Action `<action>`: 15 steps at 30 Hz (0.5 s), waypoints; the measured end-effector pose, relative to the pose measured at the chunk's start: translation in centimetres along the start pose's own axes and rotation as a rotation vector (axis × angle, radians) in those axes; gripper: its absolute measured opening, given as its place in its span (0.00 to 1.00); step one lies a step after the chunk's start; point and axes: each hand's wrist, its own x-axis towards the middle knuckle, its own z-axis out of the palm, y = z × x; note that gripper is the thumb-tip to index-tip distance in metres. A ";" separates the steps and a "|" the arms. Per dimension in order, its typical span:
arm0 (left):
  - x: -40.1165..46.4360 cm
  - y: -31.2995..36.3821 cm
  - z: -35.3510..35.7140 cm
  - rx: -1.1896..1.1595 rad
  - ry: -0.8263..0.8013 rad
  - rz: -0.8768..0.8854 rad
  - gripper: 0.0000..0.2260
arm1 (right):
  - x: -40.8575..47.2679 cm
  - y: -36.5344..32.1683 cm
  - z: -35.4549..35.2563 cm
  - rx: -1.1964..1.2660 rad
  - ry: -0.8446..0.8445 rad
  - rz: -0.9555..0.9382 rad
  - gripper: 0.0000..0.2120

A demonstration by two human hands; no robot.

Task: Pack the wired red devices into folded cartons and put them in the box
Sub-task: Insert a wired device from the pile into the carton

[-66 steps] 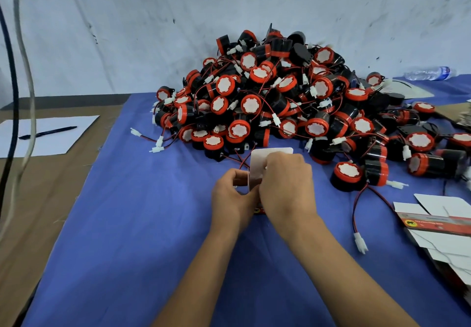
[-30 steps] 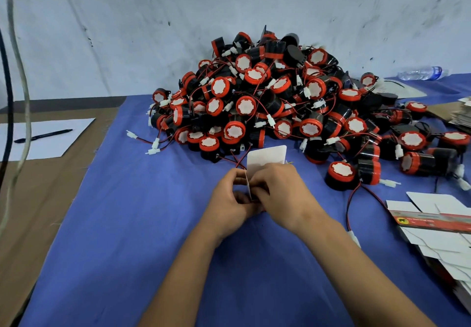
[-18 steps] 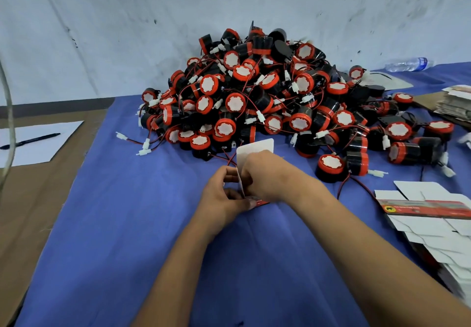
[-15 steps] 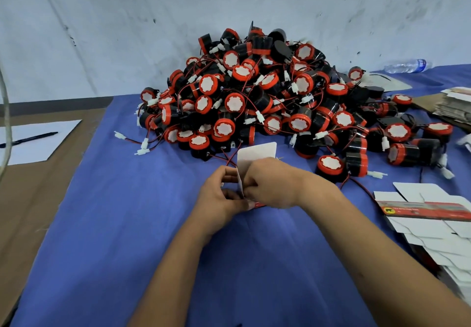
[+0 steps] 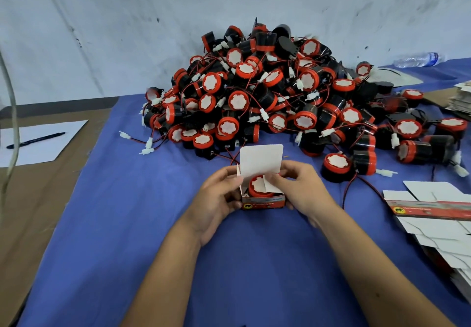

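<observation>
Half a second before, the hands had been pressed together over the carton (image 5: 262, 194), hiding its mouth; by this moment they had drawn apart to its sides and one red device (image 5: 258, 187) showed seated inside, white face up, with the top flap standing upright behind it. The left hand (image 5: 219, 199) gripped the carton's left wall, fingers curled round it. The right hand (image 5: 299, 189) held the right side, its fingertips pinching the small side flap over the device.

The carton sat low over a blue cloth (image 5: 127, 237) covering the tabletop, just in front of a big heap of red devices (image 5: 267, 92) tangled in red wires with white plugs. A stack of flat cartons (image 5: 433, 214) lay at the right edge, cut off by the frame. Bare brown tabletop at left carried a paper sheet (image 5: 38, 143) and a pen (image 5: 35, 140). A stained white wall (image 5: 127, 20) rose behind, with a plastic bottle (image 5: 418, 59) lying at its foot. The packed device's wire was hidden inside the carton.
</observation>
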 end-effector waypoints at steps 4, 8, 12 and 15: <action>0.2 0.0 0.0 -0.006 -0.006 0.005 0.20 | 0.0 0.2 0.2 0.037 -0.034 -0.137 0.16; 0.5 -0.5 0.3 0.079 0.148 0.026 0.11 | -0.4 0.2 0.5 0.053 -0.109 -0.209 0.13; 0.6 -1.1 0.7 0.123 0.249 0.116 0.12 | -0.6 0.2 0.1 -0.039 -0.192 -0.234 0.09; 0.8 -1.4 0.9 0.249 0.394 0.247 0.19 | -1.0 0.1 -0.9 -0.045 -0.366 -0.209 0.16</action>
